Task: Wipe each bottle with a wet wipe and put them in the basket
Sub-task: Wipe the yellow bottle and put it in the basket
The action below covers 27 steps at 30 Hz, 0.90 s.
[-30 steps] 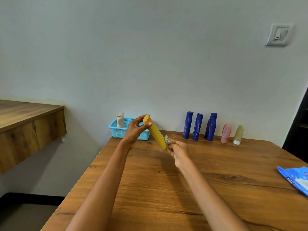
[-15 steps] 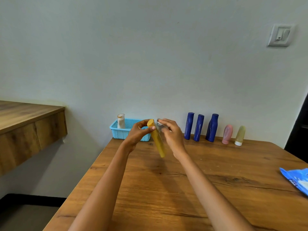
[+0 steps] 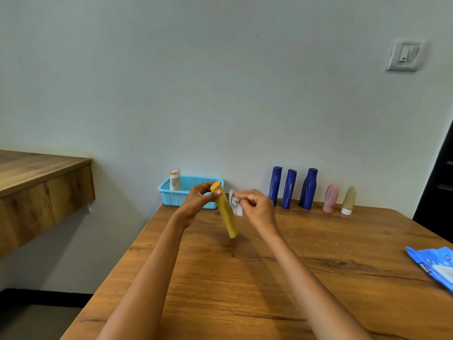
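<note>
Head view. Step in hand, as I judge it: wiping the yellow bottle (image 3: pixel 226 214). Left hand (image 3: pixel 199 202) pinches the bottle at its top end, thumb and fingers curled round it; the bottle hangs tilted from that grip, its lower end clear of the table (image 3: pixel 294 278). Right hand (image 3: pixel 257 204) pinches a crumpled wipe (image 3: pixel 235 202) just right of the left grip, against or just beside the upper body of the bottle; blur there, contact not certain.

Basket (image 3: pixel 176 198) lies just behind the left grip, one white bottle (image 3: pixel 175 179) standing in it. Five bottles wait well right of the grips: three blue (image 3: pixel 289 188), pink (image 3: pixel 330 201), pale green (image 3: pixel 349 200).

Next move likely calls for drawing the wipe down the body, then a short reach back to the basket.

Hard to make out: bottle's far side, how soiled the wipe is. Wipe pack (image 3: pixel 434 266) cut off at right edge
</note>
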Tool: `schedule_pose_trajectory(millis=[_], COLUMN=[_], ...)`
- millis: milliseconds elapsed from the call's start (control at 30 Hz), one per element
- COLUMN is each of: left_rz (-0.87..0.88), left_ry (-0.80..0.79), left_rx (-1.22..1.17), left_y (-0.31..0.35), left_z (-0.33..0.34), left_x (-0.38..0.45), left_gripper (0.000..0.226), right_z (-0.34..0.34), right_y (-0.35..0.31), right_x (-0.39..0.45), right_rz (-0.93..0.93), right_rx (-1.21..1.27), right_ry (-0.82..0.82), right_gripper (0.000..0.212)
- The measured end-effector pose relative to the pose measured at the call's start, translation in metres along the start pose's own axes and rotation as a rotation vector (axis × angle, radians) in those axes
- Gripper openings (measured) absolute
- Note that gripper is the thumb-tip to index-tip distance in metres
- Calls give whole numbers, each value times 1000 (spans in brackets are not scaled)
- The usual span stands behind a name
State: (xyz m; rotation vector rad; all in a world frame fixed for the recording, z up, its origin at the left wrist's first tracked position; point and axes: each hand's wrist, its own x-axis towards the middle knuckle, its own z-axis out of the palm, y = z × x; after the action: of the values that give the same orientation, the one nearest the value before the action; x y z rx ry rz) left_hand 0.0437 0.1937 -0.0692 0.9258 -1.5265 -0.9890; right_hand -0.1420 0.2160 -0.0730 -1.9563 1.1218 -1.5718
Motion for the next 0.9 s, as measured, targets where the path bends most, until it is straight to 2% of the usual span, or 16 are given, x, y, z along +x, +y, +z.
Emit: schedule_pose_trajectory(millis=[67, 233, 367, 500, 633, 700, 900], left_rz=[0, 31, 25, -10, -29, -18, 31], left_ry=[-28, -26, -5, 30, -15, -22, 17], left_rx=[20, 25, 20, 13, 26, 22, -95], left_y=[0, 9, 5, 4, 2, 4, 14], left_z=[2, 4, 0, -4, -3, 1, -4], left_x=[0, 1, 1, 0, 0, -1, 1], left_gripper=[37, 31, 33, 44, 25, 28, 47], right_z=[3, 20, 19, 7, 1, 5, 13], right_y=[-13, -17, 5, 25, 14, 1, 6], right_x=[14, 10, -14, -27, -13, -3, -13], right_rz=[-92, -133, -173, -66, -94, -164, -284], right_rx=[17, 3, -46, -127, -90, -74, -123], right_ry=[53, -75, -67, -181, -77, -39, -85], right_gripper=[22, 34, 32, 22, 24, 29, 40])
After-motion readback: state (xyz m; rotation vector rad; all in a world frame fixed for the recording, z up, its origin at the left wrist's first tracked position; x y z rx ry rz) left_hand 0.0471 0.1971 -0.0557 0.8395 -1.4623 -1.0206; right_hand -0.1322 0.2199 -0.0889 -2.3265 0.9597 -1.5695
